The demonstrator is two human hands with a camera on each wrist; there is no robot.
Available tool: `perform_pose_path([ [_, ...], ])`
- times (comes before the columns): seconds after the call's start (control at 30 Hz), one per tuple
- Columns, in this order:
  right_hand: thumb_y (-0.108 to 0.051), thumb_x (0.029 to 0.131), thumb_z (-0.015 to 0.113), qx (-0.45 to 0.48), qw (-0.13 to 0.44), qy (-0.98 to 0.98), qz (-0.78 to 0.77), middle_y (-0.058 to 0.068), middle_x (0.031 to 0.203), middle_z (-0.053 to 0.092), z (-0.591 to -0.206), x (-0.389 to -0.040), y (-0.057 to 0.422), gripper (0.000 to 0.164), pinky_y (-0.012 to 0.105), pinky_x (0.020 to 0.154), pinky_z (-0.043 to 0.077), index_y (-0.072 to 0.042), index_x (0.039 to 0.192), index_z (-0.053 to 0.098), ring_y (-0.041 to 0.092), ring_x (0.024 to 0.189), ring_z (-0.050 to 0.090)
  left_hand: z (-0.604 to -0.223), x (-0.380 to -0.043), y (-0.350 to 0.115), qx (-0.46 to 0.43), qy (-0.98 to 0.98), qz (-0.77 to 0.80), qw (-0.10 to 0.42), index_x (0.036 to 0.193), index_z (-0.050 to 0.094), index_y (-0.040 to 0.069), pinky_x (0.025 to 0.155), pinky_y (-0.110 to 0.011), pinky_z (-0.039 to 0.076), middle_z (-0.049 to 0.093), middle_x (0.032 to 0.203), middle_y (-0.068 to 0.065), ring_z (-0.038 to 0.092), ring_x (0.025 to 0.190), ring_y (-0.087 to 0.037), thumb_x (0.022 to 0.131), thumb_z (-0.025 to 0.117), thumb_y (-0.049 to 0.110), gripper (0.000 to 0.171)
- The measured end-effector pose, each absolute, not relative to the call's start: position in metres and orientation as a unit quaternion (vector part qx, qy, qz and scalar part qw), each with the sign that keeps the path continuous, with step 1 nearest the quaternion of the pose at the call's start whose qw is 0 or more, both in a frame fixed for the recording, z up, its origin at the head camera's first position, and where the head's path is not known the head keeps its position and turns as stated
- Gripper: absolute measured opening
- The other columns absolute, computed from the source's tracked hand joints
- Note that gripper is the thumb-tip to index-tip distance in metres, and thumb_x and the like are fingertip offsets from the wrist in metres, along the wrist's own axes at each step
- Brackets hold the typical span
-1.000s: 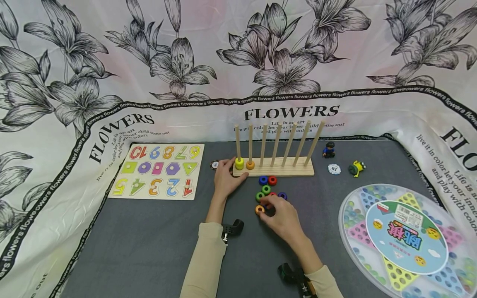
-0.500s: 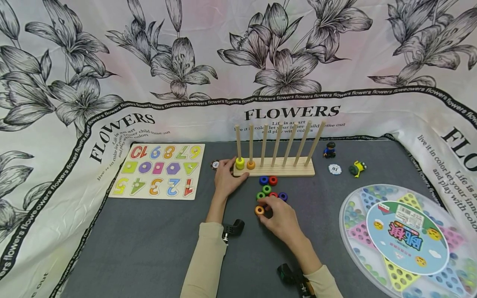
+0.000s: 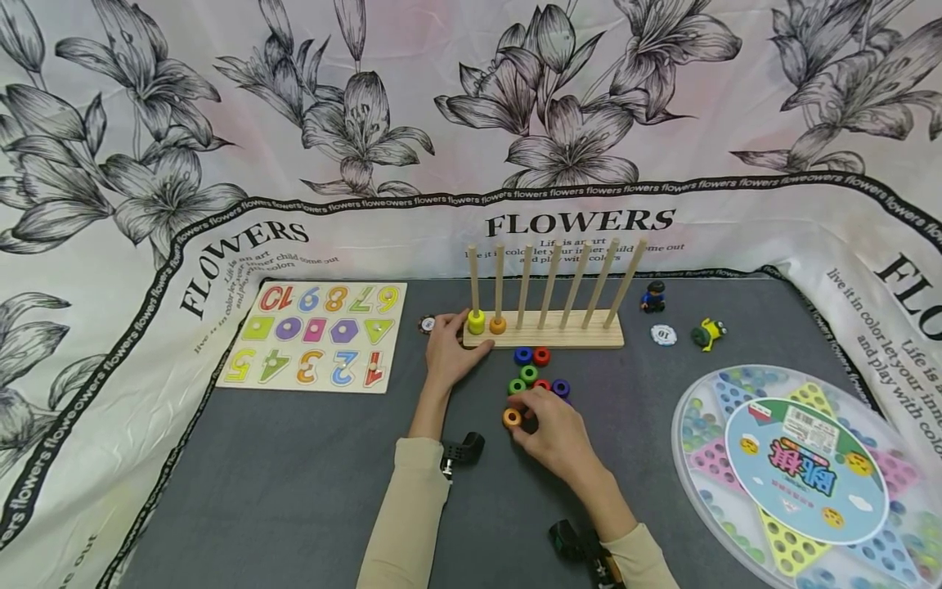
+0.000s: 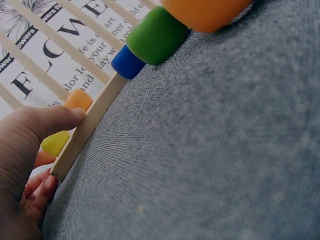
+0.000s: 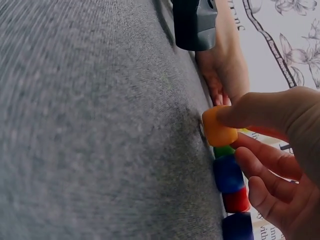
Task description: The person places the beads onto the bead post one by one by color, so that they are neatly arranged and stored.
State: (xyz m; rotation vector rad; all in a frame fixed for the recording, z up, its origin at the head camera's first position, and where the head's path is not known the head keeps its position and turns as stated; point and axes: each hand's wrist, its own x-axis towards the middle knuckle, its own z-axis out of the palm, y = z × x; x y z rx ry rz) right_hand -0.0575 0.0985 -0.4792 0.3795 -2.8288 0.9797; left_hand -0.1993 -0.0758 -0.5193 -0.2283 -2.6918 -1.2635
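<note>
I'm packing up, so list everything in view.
Peg rack: 1, pale wood, far centre
Yellow bead: at least 1, yellow, leftmost peg
Pegged orange bead: 1, orange, second peg
Held orange bead: 1, orange, before rack
Green beads: 2, green, before rack
Red beads: 2, red, before rack
Blue beads: at least 2, blue, before rack
Number board: 1, cream, left
Small disc: 1, dark-rimmed, left of rack
Figurine: 1, dark, rack's right
Chip: 1, white, rack's right
Frog: 1, yellow-green, chip's right
Round game: 1, multicoloured, near right
Cloth: 1, grey, underneath
Flowered sheet: 1, white, behind
Wrist devices: 2, black, wrists
Sleeves: 2, beige, near edge
Left hand: 1, gripping rack
Right hand: 1, pinching held bead
</note>
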Motion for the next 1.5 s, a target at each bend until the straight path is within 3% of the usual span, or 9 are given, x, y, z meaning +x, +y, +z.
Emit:
perform_pose_path([
  [0.33,-0.014,0.071,0.086,0.124,0.089,-0.924,0.351,-0.002,0.092,0.058,-0.476,-0.061,0.099,0.032,0.034,0.068,0.050,-0.012,0.101,0.076,0.014,0.081,0.060,-0.517,-0.198,-0.075,-0.075,-0.901,-0.420,0.079,0.139,0.057,0.004,0.087,-0.039,0.052,0.051,0.121,-0.016,0.056,0.106,-0.029,0.078,0.082,0.036,0.073],
  [0.6,-0.004,0.073,0.082,0.135,0.101,-0.896,0.410,0.002,0.095,0.055,-0.468,-0.069,0.103,0.030,0.031,0.066,0.056,-0.005,0.103,0.075,0.018,0.082,0.061,-0.517,-0.198,-0.076,-0.077,-0.902,-0.417,0.081,0.139,0.057,0.004,0.087,-0.039,0.052,0.051,0.121,-0.016,0.056,0.106,-0.029,0.078,0.082,0.036,0.073],
  [1.03,0.003,0.078,0.076,0.139,0.147,-0.856,0.477,0.012,0.102,0.061,-0.451,-0.093,0.106,0.034,0.043,0.063,0.055,0.000,0.111,0.072,0.031,0.081,0.062,-0.519,-0.200,-0.076,-0.074,-0.905,-0.410,0.083,0.139,0.056,0.004,0.086,-0.040,0.051,0.051,0.121,-0.016,0.056,0.104,-0.029,0.078,0.082,0.037,0.074],
  [1.27,0.000,0.079,0.077,0.148,0.200,-0.835,0.491,0.013,0.100,0.067,-0.433,-0.109,0.103,0.032,0.048,0.060,0.056,0.001,0.110,0.072,0.029,0.085,0.066,-0.520,-0.201,-0.077,-0.072,-0.904,-0.412,0.085,0.139,0.057,0.003,0.087,-0.039,0.052,0.052,0.121,-0.016,0.056,0.105,-0.029,0.078,0.082,0.037,0.074],
  [1.5,-0.002,0.083,0.076,0.133,0.218,-0.822,0.509,0.012,0.104,0.068,-0.411,-0.125,0.096,0.030,0.037,0.064,0.056,-0.002,0.113,0.072,0.024,0.091,0.067,-0.520,-0.200,-0.077,-0.084,-0.902,-0.414,0.094,0.137,0.058,0.002,0.086,-0.039,0.053,0.053,0.121,-0.018,0.056,0.105,-0.029,0.077,0.082,0.037,0.074],
])
